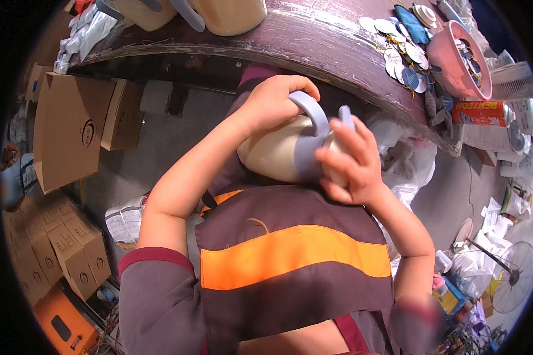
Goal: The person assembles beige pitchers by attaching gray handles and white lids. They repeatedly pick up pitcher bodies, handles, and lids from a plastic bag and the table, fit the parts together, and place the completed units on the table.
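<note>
A cream jug (270,155) with a grey-blue handle and collar lies tilted on its side over my lap, below the table edge. My left hand (276,102) is closed on its far side, with bent fingers at the handle (311,112); the fingertips are partly hidden. At the jug's top end, my right hand (353,161) grips with its fingers curved and somewhat spread. The palm side and most of the top are hidden behind that hand. A brown apron (296,296) with an orange band (296,255) covers my front.
Along the dark table (314,35) stand more cream jugs (228,15) at far left. Round tags (405,56), a pink bowl (456,59) and a red can (482,113) sit far right. Cardboard boxes (71,127) are at left; a fan (514,277) stands lower right.
</note>
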A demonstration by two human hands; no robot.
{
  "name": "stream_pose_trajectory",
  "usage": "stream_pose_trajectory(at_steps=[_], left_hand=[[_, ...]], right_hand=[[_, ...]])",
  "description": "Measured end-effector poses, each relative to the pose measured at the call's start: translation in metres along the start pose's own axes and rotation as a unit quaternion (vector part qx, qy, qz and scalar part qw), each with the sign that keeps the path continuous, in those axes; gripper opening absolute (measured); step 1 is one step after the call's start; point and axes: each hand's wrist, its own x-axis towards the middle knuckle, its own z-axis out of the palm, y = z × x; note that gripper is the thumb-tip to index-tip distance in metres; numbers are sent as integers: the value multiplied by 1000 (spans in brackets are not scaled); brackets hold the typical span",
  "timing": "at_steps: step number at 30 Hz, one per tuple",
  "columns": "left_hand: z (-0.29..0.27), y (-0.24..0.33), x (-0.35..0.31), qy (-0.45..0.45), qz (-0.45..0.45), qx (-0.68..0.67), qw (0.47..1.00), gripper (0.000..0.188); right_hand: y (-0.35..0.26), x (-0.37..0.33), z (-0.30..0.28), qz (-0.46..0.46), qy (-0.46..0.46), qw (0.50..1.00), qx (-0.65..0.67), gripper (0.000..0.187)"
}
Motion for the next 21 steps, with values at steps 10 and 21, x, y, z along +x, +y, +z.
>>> stream_pose_trajectory(at_steps=[10,21], left_hand=[[24,18,-35,68,112,167,977,32],[44,30,-50,-10,60,157,986,30]], right_hand=[[34,-16,-12,166,-55,985,-5,65],[29,9,-10,392,-16,918,58,53]])
